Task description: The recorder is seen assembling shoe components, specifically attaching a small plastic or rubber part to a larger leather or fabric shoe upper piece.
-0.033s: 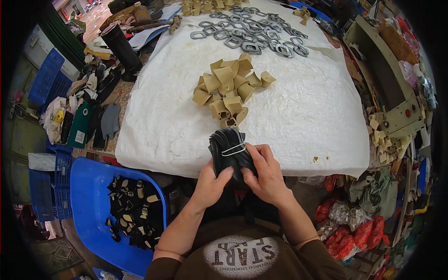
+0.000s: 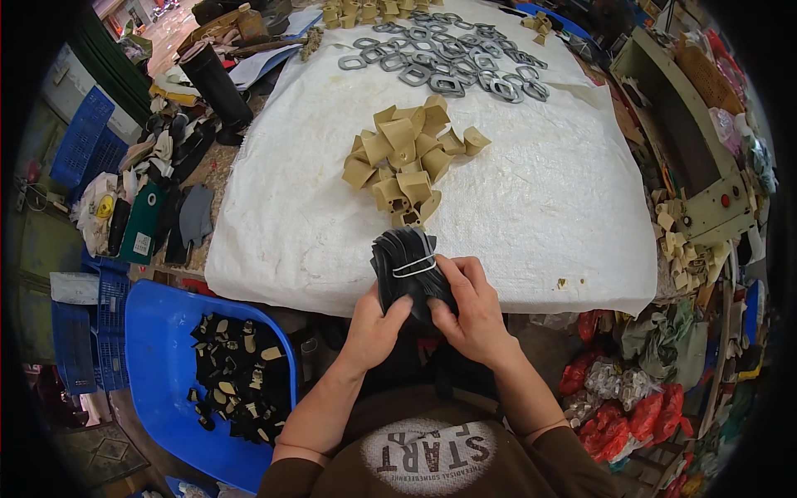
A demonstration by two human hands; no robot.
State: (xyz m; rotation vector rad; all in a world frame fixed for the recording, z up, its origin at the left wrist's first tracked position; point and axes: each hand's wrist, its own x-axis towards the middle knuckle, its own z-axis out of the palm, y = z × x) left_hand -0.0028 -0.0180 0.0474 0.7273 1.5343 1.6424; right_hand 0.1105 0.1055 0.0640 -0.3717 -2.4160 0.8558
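Over the near edge of the white-covered table, both my hands grip a bundle of thin black pieces (image 2: 407, 249), layered like cut leather, with a white band around it. My left hand (image 2: 374, 328) closes on the bundle's left side, thumb on top. On the other side my right hand (image 2: 475, 311) holds it, with finger and thumb beside the band. Just beyond the bundle lies a heap of tan, curved blocks shaped like shoe heels (image 2: 403, 149). Farther back, many grey rounded rings (image 2: 448, 54) are spread over the cloth.
A white woven sheet (image 2: 540, 207) covers the table. At the lower left stands a blue tub (image 2: 154, 357) with black and tan pieces inside. A dark cylinder (image 2: 216, 87) and clutter line the left edge. To the right are a greenish machine housing (image 2: 706, 141) and red plastic bags (image 2: 618, 427).
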